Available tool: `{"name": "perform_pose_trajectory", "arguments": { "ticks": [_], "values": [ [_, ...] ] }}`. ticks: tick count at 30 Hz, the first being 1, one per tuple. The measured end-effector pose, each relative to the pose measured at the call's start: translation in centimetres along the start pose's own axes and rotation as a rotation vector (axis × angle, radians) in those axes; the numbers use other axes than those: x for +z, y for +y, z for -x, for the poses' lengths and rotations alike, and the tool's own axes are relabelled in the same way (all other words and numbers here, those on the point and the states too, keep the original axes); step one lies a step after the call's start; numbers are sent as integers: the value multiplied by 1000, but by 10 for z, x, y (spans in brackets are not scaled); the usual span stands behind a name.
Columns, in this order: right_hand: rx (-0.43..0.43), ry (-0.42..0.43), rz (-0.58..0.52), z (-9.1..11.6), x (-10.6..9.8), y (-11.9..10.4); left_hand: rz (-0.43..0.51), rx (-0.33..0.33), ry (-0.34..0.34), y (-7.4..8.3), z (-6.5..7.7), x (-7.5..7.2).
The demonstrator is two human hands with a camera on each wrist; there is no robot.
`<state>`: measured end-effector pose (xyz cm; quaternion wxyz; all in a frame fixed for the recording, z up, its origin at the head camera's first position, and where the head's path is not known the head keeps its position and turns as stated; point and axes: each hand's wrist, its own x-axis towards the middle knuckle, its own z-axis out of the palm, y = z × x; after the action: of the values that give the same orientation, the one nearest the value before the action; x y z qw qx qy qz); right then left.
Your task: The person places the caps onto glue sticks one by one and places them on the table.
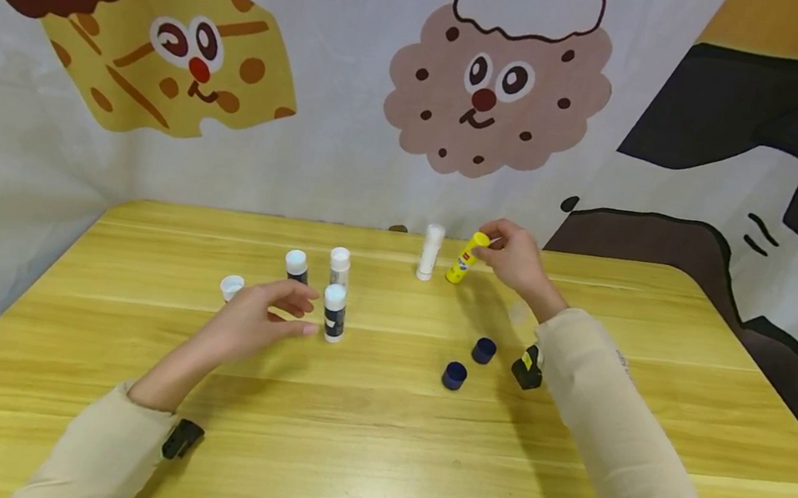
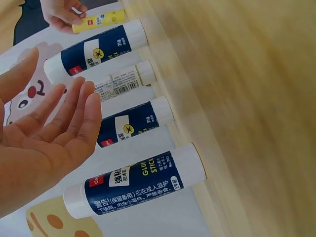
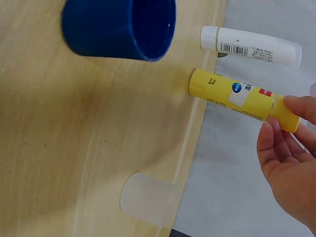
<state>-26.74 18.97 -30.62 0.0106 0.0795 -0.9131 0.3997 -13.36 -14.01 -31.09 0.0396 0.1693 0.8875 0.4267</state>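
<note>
My right hand [image 1: 514, 260] pinches the top of a yellow glue stick [image 1: 467, 258], which leans a little, its foot at the tabletop near the back edge. In the right wrist view, thumb and fingers grip its yellow cap [image 3: 285, 113]. A white glue stick [image 1: 430, 251] stands upright just left of it. Relaxed and with nothing in it, my left hand [image 1: 256, 323] hovers beside a navy-labelled glue stick [image 1: 334, 314]. Behind that are a white-labelled glue stick [image 1: 340, 265] and another navy one [image 1: 297, 264]. A further navy glue stick [image 2: 133, 182] is mostly hidden by the left hand in the head view.
Two dark blue caps [image 1: 454, 376] lie right of centre on the wooden table [image 1: 356, 462]. A translucent cap [image 3: 148, 200] sits near the right forearm. Behind the table's back edge hangs a white cloth [image 1: 334, 106] printed with cartoon food.
</note>
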Motion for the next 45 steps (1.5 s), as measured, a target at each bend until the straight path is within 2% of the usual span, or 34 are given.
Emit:
{"name": "perform_pose_trajectory", "arguments": {
  "ticks": [20, 31, 45],
  "values": [
    [-60, -20, 11, 0, 3, -5, -1, -17, 2, -6, -2, 4],
    [-29, -13, 6, 2, 0, -3, 6, -22, 11, -7, -2, 4],
    [-56, -89, 1, 12, -12, 3, 0, -30, 24, -2, -6, 6]
  ]
}}
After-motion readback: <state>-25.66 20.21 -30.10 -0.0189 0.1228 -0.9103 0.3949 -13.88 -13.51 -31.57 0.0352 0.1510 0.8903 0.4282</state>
